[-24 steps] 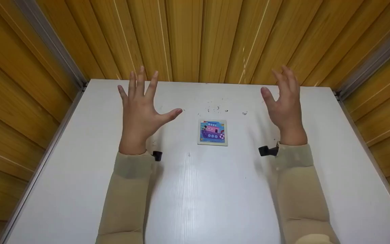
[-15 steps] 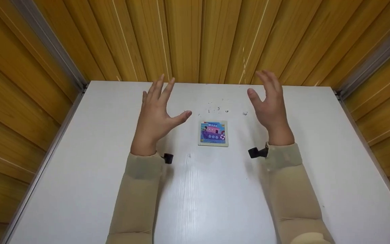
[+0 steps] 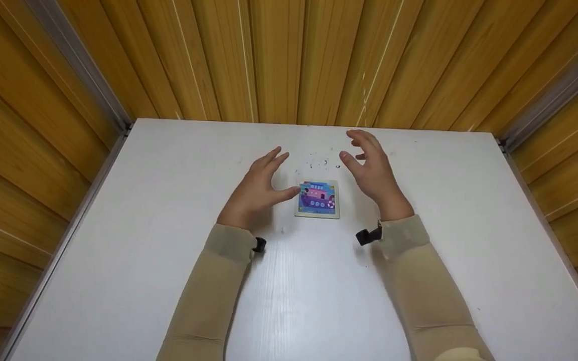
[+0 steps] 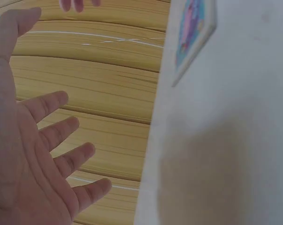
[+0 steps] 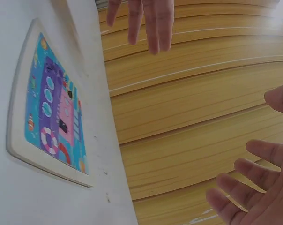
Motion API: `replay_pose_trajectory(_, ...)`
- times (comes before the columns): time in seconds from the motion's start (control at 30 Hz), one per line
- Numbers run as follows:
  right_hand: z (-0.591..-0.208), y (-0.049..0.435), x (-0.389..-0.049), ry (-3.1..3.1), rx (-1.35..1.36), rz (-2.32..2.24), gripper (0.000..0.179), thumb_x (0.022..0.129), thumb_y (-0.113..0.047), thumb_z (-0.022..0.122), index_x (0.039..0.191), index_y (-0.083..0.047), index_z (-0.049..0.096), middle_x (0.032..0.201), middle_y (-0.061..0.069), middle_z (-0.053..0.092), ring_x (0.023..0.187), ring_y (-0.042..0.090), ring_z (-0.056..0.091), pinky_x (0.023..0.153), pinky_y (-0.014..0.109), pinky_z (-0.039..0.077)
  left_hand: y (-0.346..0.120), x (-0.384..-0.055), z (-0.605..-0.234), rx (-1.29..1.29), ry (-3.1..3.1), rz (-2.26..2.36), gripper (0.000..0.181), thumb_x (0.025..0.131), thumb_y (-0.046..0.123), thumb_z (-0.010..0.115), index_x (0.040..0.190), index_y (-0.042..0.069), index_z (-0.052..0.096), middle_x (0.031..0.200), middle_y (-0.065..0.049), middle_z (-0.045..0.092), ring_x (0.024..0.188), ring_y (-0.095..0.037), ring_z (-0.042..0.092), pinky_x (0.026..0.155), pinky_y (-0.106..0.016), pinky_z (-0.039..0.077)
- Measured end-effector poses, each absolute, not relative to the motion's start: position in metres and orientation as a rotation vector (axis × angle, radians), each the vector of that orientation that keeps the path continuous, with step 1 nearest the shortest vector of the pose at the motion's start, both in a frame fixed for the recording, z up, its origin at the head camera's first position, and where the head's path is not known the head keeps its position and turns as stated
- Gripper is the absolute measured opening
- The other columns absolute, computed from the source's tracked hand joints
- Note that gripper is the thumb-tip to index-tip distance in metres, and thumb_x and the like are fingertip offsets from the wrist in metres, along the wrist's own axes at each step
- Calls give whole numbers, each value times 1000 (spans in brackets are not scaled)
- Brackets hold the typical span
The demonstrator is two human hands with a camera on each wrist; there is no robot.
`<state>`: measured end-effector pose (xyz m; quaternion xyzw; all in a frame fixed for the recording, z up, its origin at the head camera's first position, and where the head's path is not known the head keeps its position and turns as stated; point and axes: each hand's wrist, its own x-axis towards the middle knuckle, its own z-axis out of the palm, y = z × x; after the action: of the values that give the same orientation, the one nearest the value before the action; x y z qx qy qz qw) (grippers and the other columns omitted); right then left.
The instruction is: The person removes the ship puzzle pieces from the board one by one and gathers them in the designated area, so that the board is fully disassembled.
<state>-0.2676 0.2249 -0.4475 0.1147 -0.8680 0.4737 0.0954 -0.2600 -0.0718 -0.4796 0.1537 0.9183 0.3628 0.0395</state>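
A small square picture puzzle board [image 3: 317,200] with a pale border lies flat on the white table; a purple and pink ship on blue is printed on it, clearest in the right wrist view [image 5: 55,105]. My left hand [image 3: 256,193] hovers at its left side, fingers spread, its thumb tip overlapping the board's left edge in the head view; whether it touches cannot be told. To the board's right, my right hand [image 3: 372,173] is held above the table with thumb and fingers apart and nothing between them. The left wrist view shows the left palm [image 4: 33,173] bare.
The white table [image 3: 133,240] reaches back to a wall of yellow-brown wooden slats [image 3: 279,60]. Small dark marks [image 3: 325,162] dot the tabletop behind the board. A black wrist camera [image 3: 368,236] juts inward from the right cuff, and another [image 3: 259,244] from the left.
Both hands have come inward toward the board and lower, the left moving right and the right moving left. Their fingers are bent a little more. The board has stayed in place.
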Motion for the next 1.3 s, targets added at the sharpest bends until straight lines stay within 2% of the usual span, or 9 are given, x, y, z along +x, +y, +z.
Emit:
replay_pose_trajectory(0.23, -476, 202, -275, -2677, 428, 1476, 60, 111, -28, 71, 166, -9, 54, 176, 13, 45, 151, 36, 57, 122, 58, 54, -69, -260, -506, 518, 2761, 1115, 101, 91, 56, 89, 177, 28, 43, 189, 11, 28, 178, -27, 19, 142, -63, 29)
replay_pose_trajectory(0.43, -491, 191, -276, -2787, 497, 1439, 61, 111, -30, 72, 164, -7, 57, 175, 14, 47, 149, 38, 58, 122, 57, 55, -74, -257, -522, 508, 2768, 951, 111, 90, 66, 87, 179, 25, 36, 190, 15, 23, 176, -30, 15, 144, -64, 22)
replay_pose_trajectory(0.63, -500, 185, -278, -2882, 546, 1403, 63, 108, -29, 76, 163, -6, 58, 170, 12, 53, 144, 38, 61, 121, 58, 55, -76, -260, -529, 558, 2789, 887, 109, 89, 63, 91, 177, 23, 40, 187, 12, 31, 175, -32, 20, 145, -60, 17)
replay_pose_trajectory(0.73, -505, 185, -277, -2949, 558, 1389, 64, 107, -28, 78, 163, -7, 59, 171, 11, 52, 149, 38, 59, 128, 58, 50, -76, -261, -530, 596, 2778, 863, 107, 89, 61, 91, 176, 23, 43, 186, 11, 37, 176, -32, 17, 145, -59, 13)
replay_pose_trajectory(0.9, -510, 185, -275, -3016, 593, 1325, 63, 104, -28, 81, 160, -6, 62, 169, 13, 54, 157, 38, 53, 137, 57, 39, -74, -261, -530, 584, 2748, 866, 97, 90, 61, 91, 172, 27, 51, 182, 13, 44, 179, -28, 12, 145, -60, 13)
replay_pose_trajectory(1.13, -514, 185, -276, -3071, 644, 1134, 63, 101, -29, 86, 155, -3, 67, 162, 18, 61, 158, 41, 49, 139, 59, 36, -73, -261, -528, 682, 2774, 822, 82, 93, 59, 89, 161, 20, 66, 173, 8, 56, 173, -31, 25, 142, -58, 18)
replay_pose_trajectory(1.3, -514, 184, -276, -3116, 659, 1077, 61, 100, -32, 87, 152, -3, 70, 158, 18, 61, 156, 40, 47, 137, 58, 37, -73, -259, -528, 669, 2769, 813, 80, 91, 57, 91, 159, 20, 68, 172, 8, 57, 171, -30, 29, 142, -57, 19)
